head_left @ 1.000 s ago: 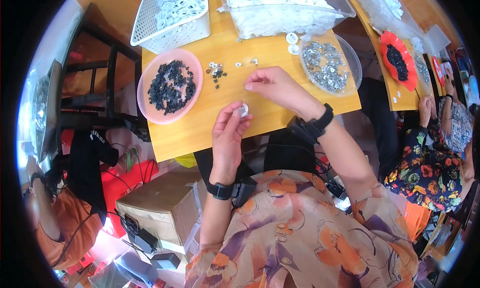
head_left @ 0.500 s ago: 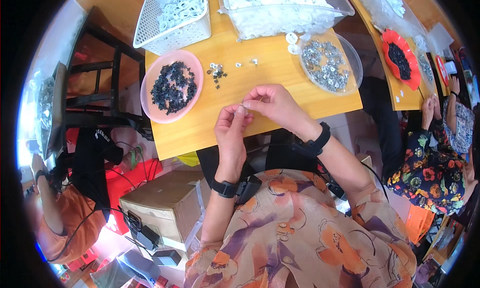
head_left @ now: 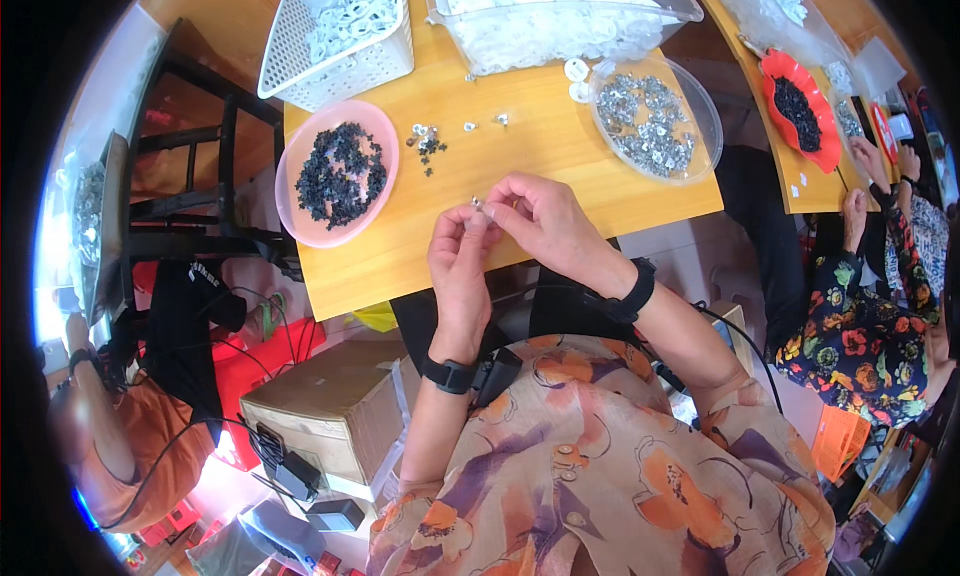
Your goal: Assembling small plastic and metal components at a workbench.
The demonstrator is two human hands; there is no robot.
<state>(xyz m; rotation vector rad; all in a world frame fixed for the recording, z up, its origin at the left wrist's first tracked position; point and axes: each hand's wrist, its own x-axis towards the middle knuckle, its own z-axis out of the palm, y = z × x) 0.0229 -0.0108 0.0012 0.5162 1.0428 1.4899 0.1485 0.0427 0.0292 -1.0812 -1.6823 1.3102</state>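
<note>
Close together over the table's near edge, my left hand [head_left: 461, 258] and my right hand [head_left: 548, 224] meet at the fingertips. A small silvery part [head_left: 476, 202] shows at the pinched tips of my left thumb and forefinger. My right thumb and forefinger are pinched against the same part; its exact shape is too small to tell. Beyond my hands lies a small pile of silvery and black pieces [head_left: 428, 144], with a few loose silvery pieces [head_left: 501, 120] beside it. On the left sits a pink bowl [head_left: 390, 166] of small black star-like parts, on the right a clear round tub [head_left: 712, 141] of silvery metal parts.
A white perforated basket [head_left: 340, 74] and a clear bin [head_left: 560, 38] of white pieces stand at the table's [head_left: 560, 141] far side. Two white discs [head_left: 577, 81] lie beside the clear tub. Co-workers sit left and right; a red dish [head_left: 826, 151] stands on the neighbouring table.
The silvery part now shows above my fingertips, where it was mostly hidden before. Both hands stay nearly in place. At the right, a co-worker's hand has moved up toward the neighbouring table's containers.
</note>
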